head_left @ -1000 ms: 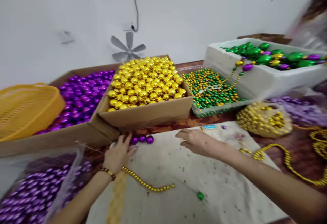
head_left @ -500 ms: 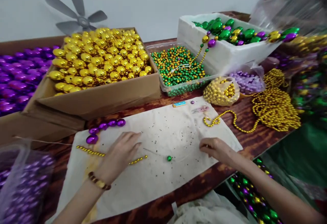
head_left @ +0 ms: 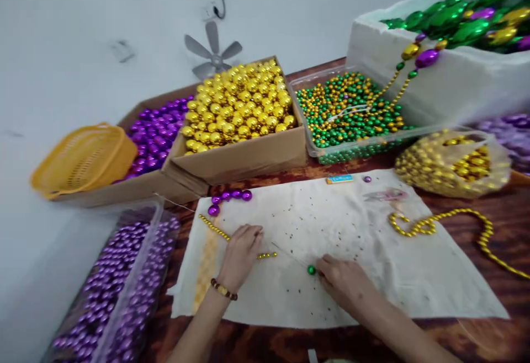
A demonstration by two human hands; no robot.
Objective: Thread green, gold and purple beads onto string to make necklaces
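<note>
My left hand, a beaded bracelet on its wrist, lies over a string of small gold beads. Its fingers are drawn together; whatever is between them is hidden. The gold beads show on both sides of this hand. Beside the fingertips of my right hand is a green bead on a thin thread. The right fingers are curled closed, and I cannot make out what they pinch. Several purple beads sit on the white cloth beyond my left hand.
Cardboard boxes hold large gold beads and purple beads. Beside them stand a yellow basket, a clear bin of purple beads, a green-and-gold bead tub and a foam box. A gold bead strand lies right.
The view has swung left. My right hand has moved left to the green bead. My left fingers, apart before, have come together.
</note>
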